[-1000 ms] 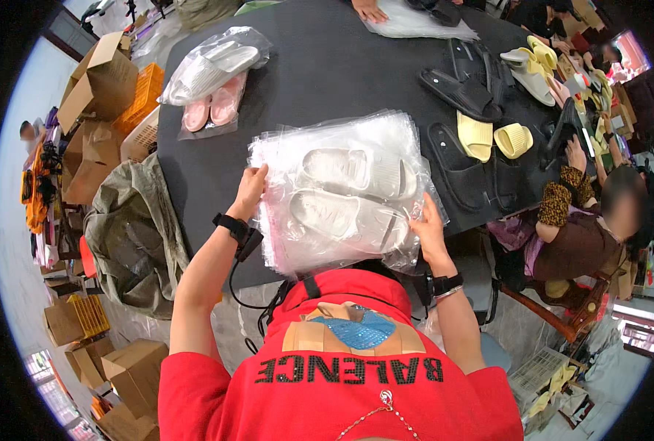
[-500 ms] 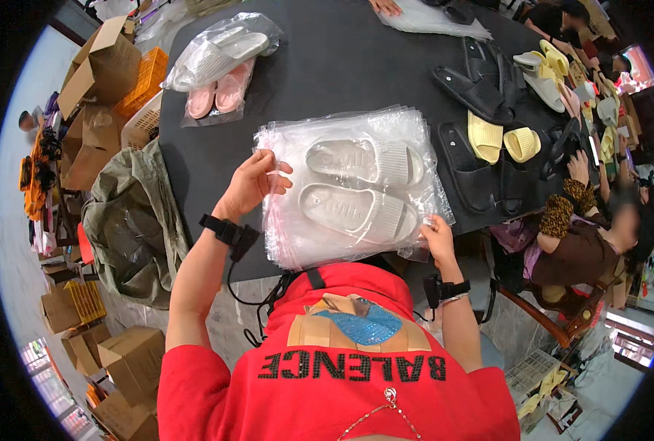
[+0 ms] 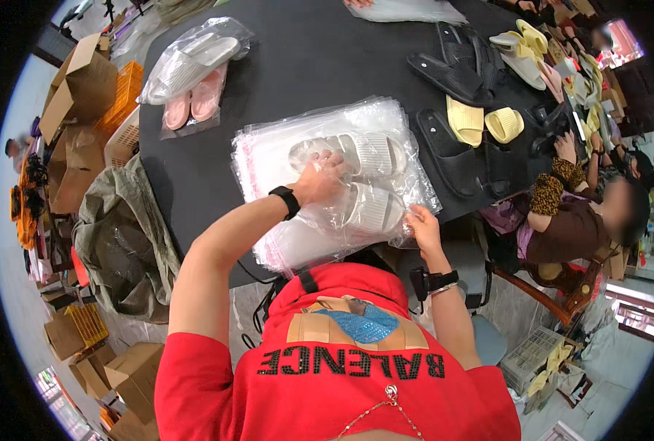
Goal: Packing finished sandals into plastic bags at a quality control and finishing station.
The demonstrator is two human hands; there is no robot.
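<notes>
A pair of pale grey slippers [image 3: 372,153] lies side by side in a clear bag [image 3: 418,180], straps toward the right, on top of a stack of clear bags [image 3: 262,170] near the front edge of the black tabletop [image 3: 320,70]. The left hand [image 3: 321,180] reaches over the heel end of the slippers, its fingers spread near the farther one and the nearer one's footbed partly covered; glare on the plastic makes it hard to say whether this hand is inside the bag or pressing from above, and I cannot tell whether its grip has closed on anything. The right hand [image 3: 421,226] has its grip pinched on the bag's film, beside the strap end of the nearer slipper. Both wrists wear dark bands. Farther off to the left, a bagged white pair [image 3: 195,65] overlaps pink slippers [image 3: 205,95]. To the right lie black slippers [image 3: 450,158], with two yellow slippers [image 3: 465,121] among them. A seated person in leopard-print sleeves [image 3: 546,195] has a hand [image 3: 565,147] at the tabletop's right edge. Left of the tabletop are a crumpled olive cloth [image 3: 125,235] and an orange crate [image 3: 120,97].
</notes>
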